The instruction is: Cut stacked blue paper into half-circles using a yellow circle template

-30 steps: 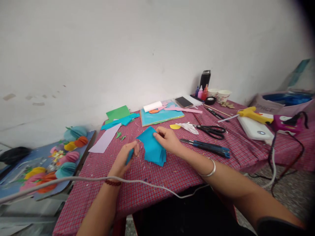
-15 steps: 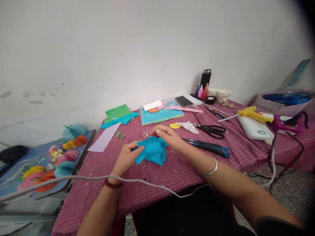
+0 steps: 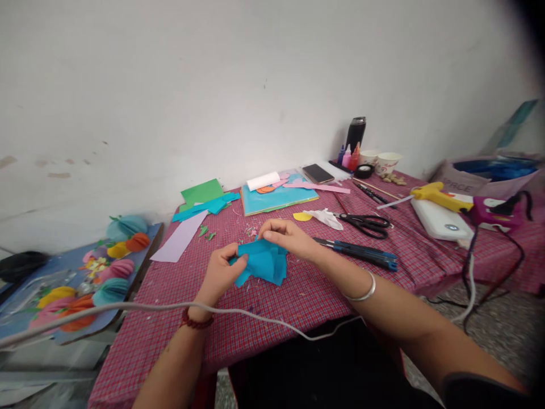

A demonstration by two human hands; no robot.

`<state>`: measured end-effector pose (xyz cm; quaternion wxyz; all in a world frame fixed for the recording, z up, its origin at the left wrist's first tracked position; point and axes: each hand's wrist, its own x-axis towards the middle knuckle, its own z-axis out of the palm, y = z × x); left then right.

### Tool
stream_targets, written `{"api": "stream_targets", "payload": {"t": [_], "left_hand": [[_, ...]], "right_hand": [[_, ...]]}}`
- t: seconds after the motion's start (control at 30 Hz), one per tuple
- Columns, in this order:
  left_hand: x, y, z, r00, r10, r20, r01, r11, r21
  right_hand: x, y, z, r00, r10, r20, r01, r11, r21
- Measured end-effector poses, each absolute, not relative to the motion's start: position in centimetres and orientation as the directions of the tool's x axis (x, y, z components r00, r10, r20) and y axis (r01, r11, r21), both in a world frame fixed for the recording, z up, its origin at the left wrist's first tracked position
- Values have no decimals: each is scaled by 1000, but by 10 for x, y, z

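A bunch of layered blue paper (image 3: 266,264) is held just over the checked tablecloth, between both hands. My left hand (image 3: 225,270) pinches its left edge, thumb on top. My right hand (image 3: 287,238) is closed at the top edge, thumb against fingers on the paper; the fingertips are partly hidden. Beyond the hands lie small green paper scraps (image 3: 206,232) and a yellow paper piece (image 3: 302,216). Black scissors (image 3: 366,223) and a blue-and-black long-handled tool (image 3: 361,254) rest to the right of my right hand.
A white cable (image 3: 255,317) crosses in front of my forearms. At right are a yellow glue gun (image 3: 434,196) and a white power bank (image 3: 443,218). Paper sheets (image 3: 281,199), a phone (image 3: 318,174) and a black flask (image 3: 356,134) stand or lie behind. Paper ornaments (image 3: 114,289) cover the left board.
The right fingers have lowered slightly and drawn closer together at the top edge of the blue paper. The left hand keeps its grip, and the view has shifted very slightly.
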<state>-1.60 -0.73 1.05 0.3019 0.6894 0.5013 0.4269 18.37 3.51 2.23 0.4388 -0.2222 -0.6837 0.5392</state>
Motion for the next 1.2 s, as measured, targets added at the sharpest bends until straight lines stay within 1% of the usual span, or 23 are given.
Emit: {"api": "stream_targets", "payload": {"t": [0.13, 0.23, 0.3, 0.43, 0.5, 0.57, 0.7, 0.9, 0.97, 1.1, 1.17, 1.2], "left_hand": [[-9, -11, 13, 75, 853, 517, 562, -464, 685], [-6, -13, 13, 51, 800, 598, 567, -516, 642], [-5, -15, 12, 33, 804, 594, 530, -518, 671], [-5, -16, 11, -19, 868, 495, 347, -459, 818], [-5, -17, 11, -34, 887, 461, 293, -432, 853], [-5, -18, 12, -26, 882, 470, 316, -439, 841], [-3, -18, 12, 34, 849, 527, 410, -493, 768], [-7, -16, 2, -4, 850, 527, 325, -497, 804], [-8, -15, -1, 5, 841, 541, 345, -510, 788], [-7, -17, 1, 47, 806, 591, 428, -550, 717], [-6, -18, 4, 30, 830, 557, 418, -517, 747], [-6, -18, 5, 14, 864, 502, 377, -470, 798]], "right_hand": [[176, 32, 17, -488, 819, 302, -169, 251, -953], [172, 30, 12, -482, 833, 272, -198, 200, -960], [170, 29, 11, -487, 832, 265, -221, 176, -959], [171, 27, 12, -517, 819, 250, -259, 128, -957], [172, 26, 14, -525, 816, 241, -267, 111, -957], [172, 25, 14, -524, 818, 238, -283, 97, -954], [170, 24, 13, -508, 827, 241, -368, 44, -929], [167, 25, 8, -519, 835, 184, -416, -59, -908], [166, 25, 8, -505, 847, 168, -445, -89, -891], [163, 26, 9, -498, 860, 115, -482, -164, -861], [163, 27, 8, -525, 844, 110, -482, -188, -856], [163, 27, 8, -545, 830, 116, -482, -197, -854]]}}
